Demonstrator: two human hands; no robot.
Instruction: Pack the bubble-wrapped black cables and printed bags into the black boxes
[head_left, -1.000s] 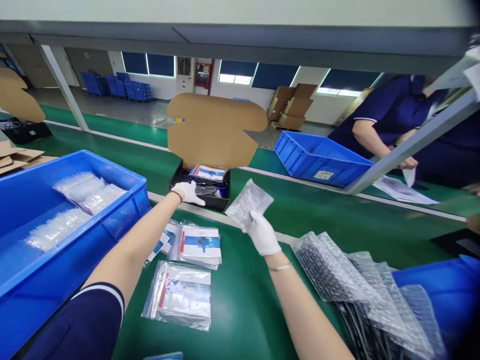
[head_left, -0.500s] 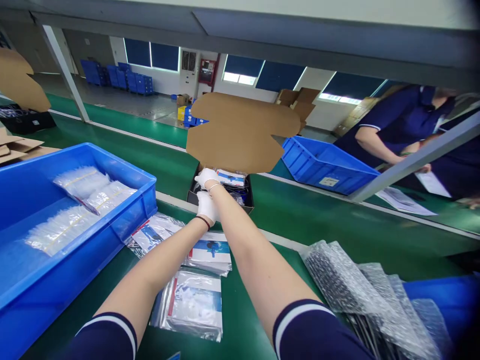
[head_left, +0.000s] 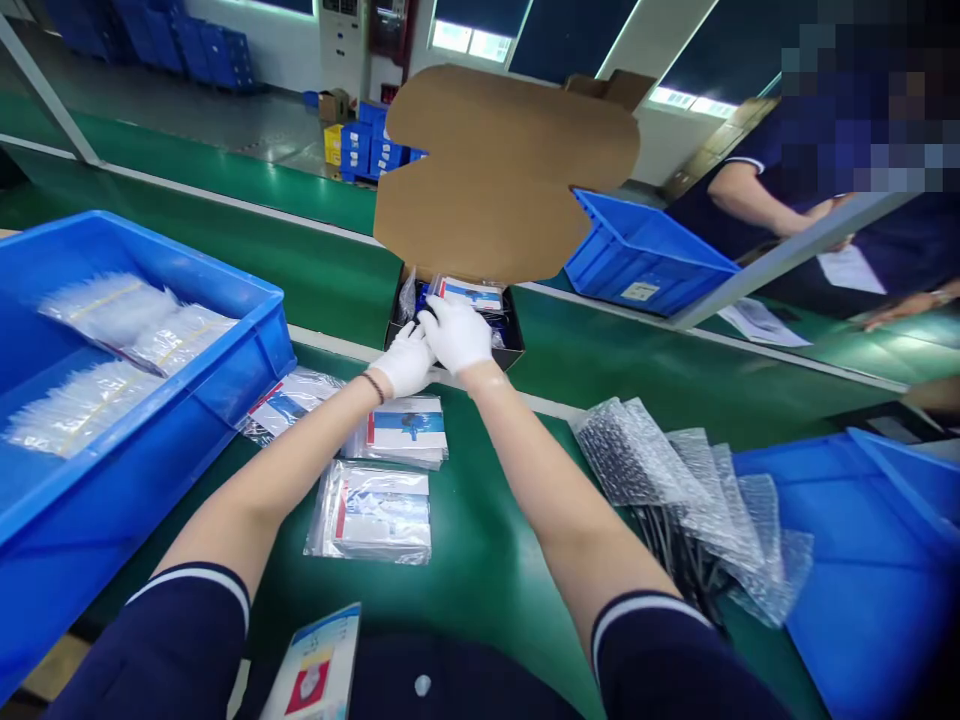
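Note:
Both my hands wear white gloves and meet at the left front part of an open box (head_left: 511,357) with dark walls and a raised brown cardboard lid (head_left: 495,180). My left hand (head_left: 406,361) is by the near left wall, fingers drawn together. My right hand (head_left: 459,335) reaches over the front, its fingers bent down against the left fingertips. What they pinch, if anything, is hidden. Inside the box lie a printed packet (head_left: 474,294), a clear plastic bag (head_left: 407,296) and dark cables. Bagged printed leaflets (head_left: 384,512) lie in piles nearer me.
At left stands a blue bin (head_left: 247,290) holding banded bundles of clear bags (head_left: 112,310). Bubble-wrapped items with black cables (head_left: 675,480) lie at right beside another blue bin (head_left: 847,560). Across the line are a blue crate (head_left: 645,255), a slanted post and a person holding paper.
The view has tilted down and closer. My right hand has moved from beyond my left hand to its right, over the box front; the left stays near the box's left front corner.

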